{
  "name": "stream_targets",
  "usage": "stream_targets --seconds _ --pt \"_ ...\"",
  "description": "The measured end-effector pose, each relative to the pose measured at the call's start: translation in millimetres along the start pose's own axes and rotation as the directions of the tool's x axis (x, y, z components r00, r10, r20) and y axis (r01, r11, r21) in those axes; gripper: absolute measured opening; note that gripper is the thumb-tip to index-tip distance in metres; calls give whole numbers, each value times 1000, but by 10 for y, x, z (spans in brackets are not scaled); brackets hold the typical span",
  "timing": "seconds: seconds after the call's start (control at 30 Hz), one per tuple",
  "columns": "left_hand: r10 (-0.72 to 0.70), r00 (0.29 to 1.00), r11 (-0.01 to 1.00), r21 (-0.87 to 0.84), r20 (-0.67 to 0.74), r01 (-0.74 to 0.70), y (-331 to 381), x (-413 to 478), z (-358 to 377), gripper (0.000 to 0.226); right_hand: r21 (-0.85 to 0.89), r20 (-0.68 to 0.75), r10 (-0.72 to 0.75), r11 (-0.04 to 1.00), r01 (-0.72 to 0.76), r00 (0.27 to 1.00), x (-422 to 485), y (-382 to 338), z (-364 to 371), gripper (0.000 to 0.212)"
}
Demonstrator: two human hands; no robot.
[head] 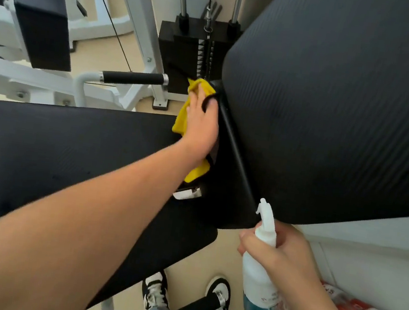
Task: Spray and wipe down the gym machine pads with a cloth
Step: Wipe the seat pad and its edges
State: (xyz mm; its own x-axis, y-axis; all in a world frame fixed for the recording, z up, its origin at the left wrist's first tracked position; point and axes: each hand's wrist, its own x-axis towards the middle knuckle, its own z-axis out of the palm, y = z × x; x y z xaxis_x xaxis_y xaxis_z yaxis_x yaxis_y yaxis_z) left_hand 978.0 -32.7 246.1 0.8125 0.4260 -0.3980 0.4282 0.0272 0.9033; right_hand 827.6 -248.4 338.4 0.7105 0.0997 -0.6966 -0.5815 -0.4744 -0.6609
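Yellow cloth [180, 123], spread under the left hand [202, 123] in the far part of the gap where the seat pad [69, 158] met the tilted back pad [333, 106]. The hand lay flat with its fingers extended, pressing the cloth against the back pad's left edge. One corner of cloth hung out below the wrist, just above a metal bracket [188, 192] in the gap.

The right hand [286, 255], near right, was curled round the neck of the spray bottle [259, 269]. The nozzle pointed up and stood just beside the back pad's lower corner. Whether a finger rested on the trigger could not be told.

Farther off stood the weight stack [185, 49] and a black-gripped handle [133, 78]. The person's shoes [155, 293] stood on the floor near the viewer.

Probable hazards:
- The loose cloth corner might catch on the bracket if the stroke ran nearer along the gap, dragging the cloth from under the open palm.
- Fingertips deep in the gap might be nipped if the back pad shifted.
- The nozzle might strike the pad corner if the bottle were raised.
- A spray released from this position would likely land on the pad's edge or the left forearm, not on a broad face.
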Motion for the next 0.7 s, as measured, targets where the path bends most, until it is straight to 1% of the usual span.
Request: stream_targets --seconds 0.03,0.07,0.13,0.2,0.27,0.33,0.4,0.43,0.47,0.5,0.57,0.63,0.7 --pt "-56 998 998 -30 -16 55 32 152 -5 90 -19 -5 -7 1000 7 1000 14 7 -5 51" --pt "-87 996 995 -60 -33 85 11 226 12 92 -33 -10 -16 999 16 1000 25 14 -10 53" --pt "-92 991 992 -95 -99 83 -155 135 53 86 -52 -11 -27 998 26 1000 34 27 -15 52" --pt "-167 975 977 -160 -149 143 -450 -149 140 85 -61 -11 -37 997 36 999 31 47 -31 49" --pt "-281 951 937 -250 -132 242 -689 -595 226 83 -54 6 -54 997 54 999 17 48 -45 44" --pt "-363 928 898 -297 -79 325 -769 -1080 317 71 -11 32 -68 998 68 997 -3 56 -77 38" --pt "-434 900 867 -288 -33 407 -790 -1486 422 61 8 70 -77 997 77 995 -43 90 -130 39" --pt "-441 897 866 -269 -18 421 -762 -1645 464 59 2 88 -75 997 75 993 -55 124 -154 38" --pt "-410 912 886 -241 -7 396 -702 -1787 512 59 -8 97 -69 997 70 993 -85 176 -197 35" --pt "-325 946 926 -205 -7 317 -627 -1857 547 60 -11 97 -66 998 67 993 -96 233 -233 30" --pt "-98 995 988 -124 -11 96 -512 -1835 583 62 -3 79 -56 998 57 995 -118 335 -310 21" --pt "42 999 995 -85 -4 -42 -431 -1736 564 64 5 65 -46 999 46 997 -135 424 -389 20" --pt "88 996 994 -70 -10 -89 -451 -1691 534 66 30 63 -44 999 42 997 -139 506 -458 24"
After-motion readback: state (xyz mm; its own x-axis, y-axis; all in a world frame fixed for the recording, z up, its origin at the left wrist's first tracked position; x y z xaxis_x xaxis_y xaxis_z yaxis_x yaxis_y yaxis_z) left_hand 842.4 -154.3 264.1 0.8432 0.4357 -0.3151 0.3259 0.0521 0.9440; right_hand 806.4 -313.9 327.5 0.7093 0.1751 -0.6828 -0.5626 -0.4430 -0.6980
